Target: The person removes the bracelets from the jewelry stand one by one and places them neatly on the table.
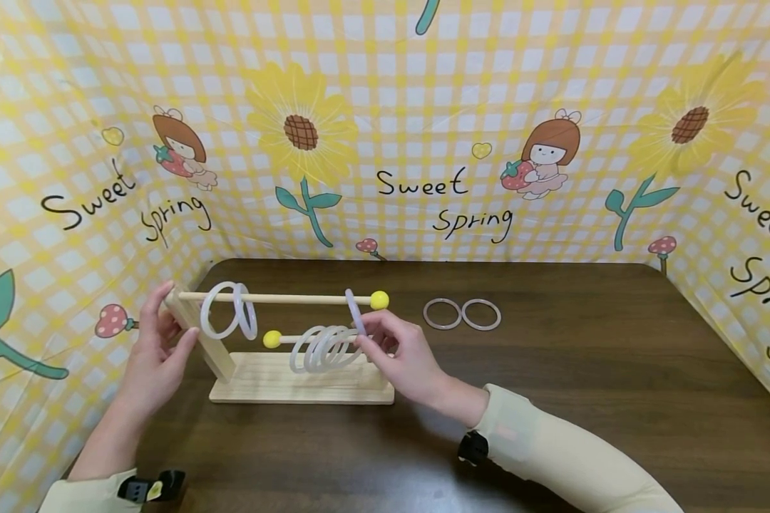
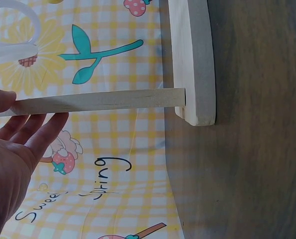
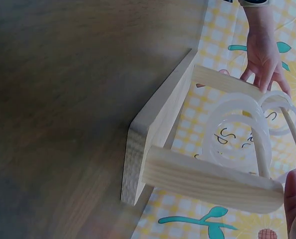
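Note:
A wooden rack stands on the table, with a flat base [image 1: 295,393], a tall post [image 1: 213,349] and two rods. My left hand [image 1: 154,360] holds the tall post near its top, thumb on one side and fingers on the other, also in the left wrist view. At the other end of the upper rod [image 1: 295,298], my right hand [image 1: 407,360] pinches a lavender ring [image 1: 352,305] just inside the yellow ball [image 1: 379,300]. Pale rings [image 1: 204,313] hang on that rod beside the tall post. Several whitish rings [image 1: 295,356] hang on the lower rod, which ends in another yellow ball [image 1: 272,339].
Two pale rings, a left one [image 1: 425,313] and a right one [image 1: 499,317], lie side by side on the dark wooden table [image 1: 584,370], right of the rack. A short post [image 3: 213,179] carries the lower rod. Yellow checked cloth [image 1: 411,107] surrounds the table's back and sides.

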`<state>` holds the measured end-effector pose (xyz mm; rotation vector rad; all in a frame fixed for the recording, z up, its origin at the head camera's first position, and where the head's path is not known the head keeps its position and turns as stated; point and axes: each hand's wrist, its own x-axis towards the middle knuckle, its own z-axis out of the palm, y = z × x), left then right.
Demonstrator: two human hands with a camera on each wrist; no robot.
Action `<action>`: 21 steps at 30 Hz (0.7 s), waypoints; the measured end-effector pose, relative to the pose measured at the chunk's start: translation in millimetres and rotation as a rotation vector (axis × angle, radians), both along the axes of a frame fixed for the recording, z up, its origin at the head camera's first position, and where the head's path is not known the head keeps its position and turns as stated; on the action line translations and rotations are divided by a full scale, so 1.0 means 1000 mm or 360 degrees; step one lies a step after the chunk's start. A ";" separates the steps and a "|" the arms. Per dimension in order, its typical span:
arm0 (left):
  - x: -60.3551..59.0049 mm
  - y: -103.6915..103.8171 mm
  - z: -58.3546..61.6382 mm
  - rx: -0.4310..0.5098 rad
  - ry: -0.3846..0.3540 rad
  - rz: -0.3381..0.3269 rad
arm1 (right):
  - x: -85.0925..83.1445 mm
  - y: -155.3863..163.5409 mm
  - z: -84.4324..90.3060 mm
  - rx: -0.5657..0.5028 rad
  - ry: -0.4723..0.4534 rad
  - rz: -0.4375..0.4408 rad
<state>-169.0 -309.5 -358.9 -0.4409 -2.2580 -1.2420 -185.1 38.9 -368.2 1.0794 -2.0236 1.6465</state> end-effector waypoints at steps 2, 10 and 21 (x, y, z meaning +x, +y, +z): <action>0.000 0.000 0.000 0.0005 0.0008 -0.0008 | -0.001 0.003 0.000 0.0000 -0.0012 -0.0002; 0.000 0.001 0.000 0.0022 0.0022 -0.0024 | -0.001 0.013 0.003 0.0016 0.0015 -0.0046; 0.000 0.000 0.000 0.0005 0.0019 -0.0016 | -0.005 0.025 0.009 -0.0065 0.0061 -0.0037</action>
